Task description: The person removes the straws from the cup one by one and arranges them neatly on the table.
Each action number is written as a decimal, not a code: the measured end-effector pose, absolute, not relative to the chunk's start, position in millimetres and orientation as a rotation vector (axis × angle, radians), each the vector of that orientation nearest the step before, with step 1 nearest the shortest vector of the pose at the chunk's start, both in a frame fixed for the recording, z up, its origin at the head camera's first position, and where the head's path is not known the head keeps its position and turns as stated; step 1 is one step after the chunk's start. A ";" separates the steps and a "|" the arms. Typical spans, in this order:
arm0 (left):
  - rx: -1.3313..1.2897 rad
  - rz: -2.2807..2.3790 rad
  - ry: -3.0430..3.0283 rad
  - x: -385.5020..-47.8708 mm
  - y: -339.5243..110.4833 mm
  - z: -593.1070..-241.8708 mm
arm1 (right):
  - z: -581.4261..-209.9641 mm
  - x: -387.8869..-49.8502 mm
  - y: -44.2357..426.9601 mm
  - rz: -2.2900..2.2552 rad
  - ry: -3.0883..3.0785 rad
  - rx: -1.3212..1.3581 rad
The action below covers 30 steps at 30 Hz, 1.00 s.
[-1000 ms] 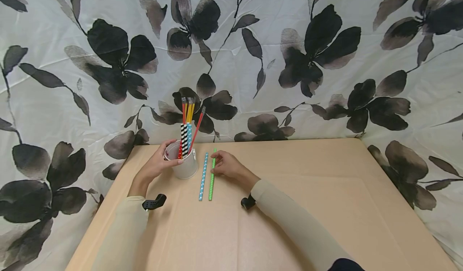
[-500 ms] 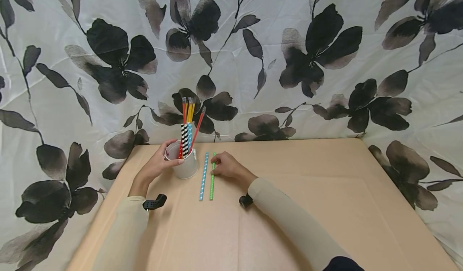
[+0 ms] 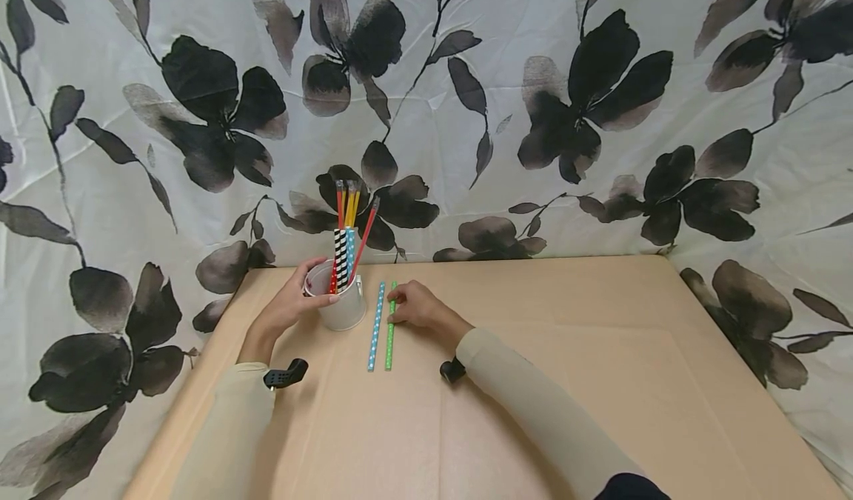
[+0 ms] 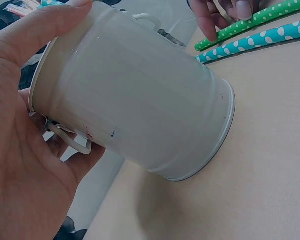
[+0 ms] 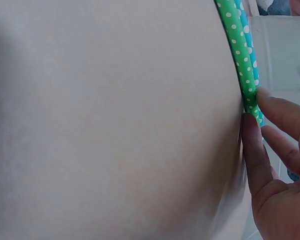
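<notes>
A white metal bucket (image 3: pixel 343 310) stands near the table's back left, holding several striped, dotted and plain straws or pencils (image 3: pixel 342 255). The left hand (image 3: pixel 285 304) grips its rim, thumb across the near side; in the left wrist view the palm (image 4: pixel 20 150) lies along the bucket wall (image 4: pixel 140 95). Right of the bucket, a blue dotted stick (image 3: pixel 376 330) and a green dotted stick (image 3: pixel 389 344) lie side by side on the table. The right hand (image 3: pixel 423 309) pinches the green stick (image 5: pixel 240 55) near its far end, between thumb and fingertips (image 5: pixel 251 127).
The light wooden table (image 3: pixel 566 381) runs to a floral curtain (image 3: pixel 466 144) behind it. Dark wrist cameras sit below each wrist, the left one (image 3: pixel 286 373) and the right one (image 3: pixel 452 370).
The green stick and the right hand have shifted very slightly to the left since half a second ago. The left hand stays on the bucket.
</notes>
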State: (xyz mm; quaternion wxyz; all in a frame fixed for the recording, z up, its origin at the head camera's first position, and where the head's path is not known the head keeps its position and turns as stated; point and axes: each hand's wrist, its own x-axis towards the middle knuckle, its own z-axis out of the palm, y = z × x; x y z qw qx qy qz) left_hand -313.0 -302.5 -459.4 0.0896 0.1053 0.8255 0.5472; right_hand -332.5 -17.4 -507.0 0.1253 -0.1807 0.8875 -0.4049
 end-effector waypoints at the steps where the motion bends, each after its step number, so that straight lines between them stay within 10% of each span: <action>1: 0.312 1.627 2.456 -312.6 -302.6 -459.9 | -507.2 -332.5 -16.9 -1.179 2.587 -0.529; 30: 0.314 1.684 2.413 -308.1 -303.2 -460.9 | -479.5 -339.2 -4.9 -1.483 2.470 -0.617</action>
